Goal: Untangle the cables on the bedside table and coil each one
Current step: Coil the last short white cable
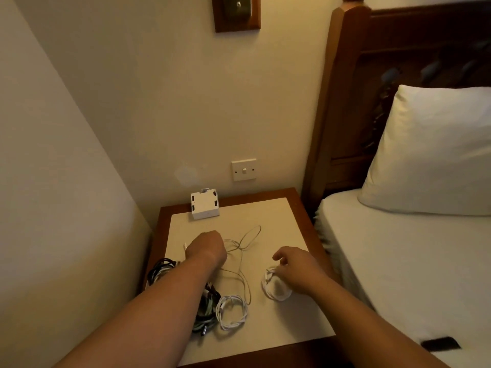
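- dark cable bundle (208, 306): front-left of white box (204, 205), under the left forearm; strand count unclear.
- left hand (206, 248): fist clamped, apparently on the one loose white cable (241, 264), just in front of box. Pull one end clear first, then wind even loops.
- Two white coils done: near coil (232, 312), right coil (276, 288), both front-right of box.
- right hand (295, 269): over right coil, fingers loosely curled; can't tell if gripping.

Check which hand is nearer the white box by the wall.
Left. The left hand, gripping the loose cable, sits just in front of the white box; the right hand is farther forward and to the right, over a small white coil.
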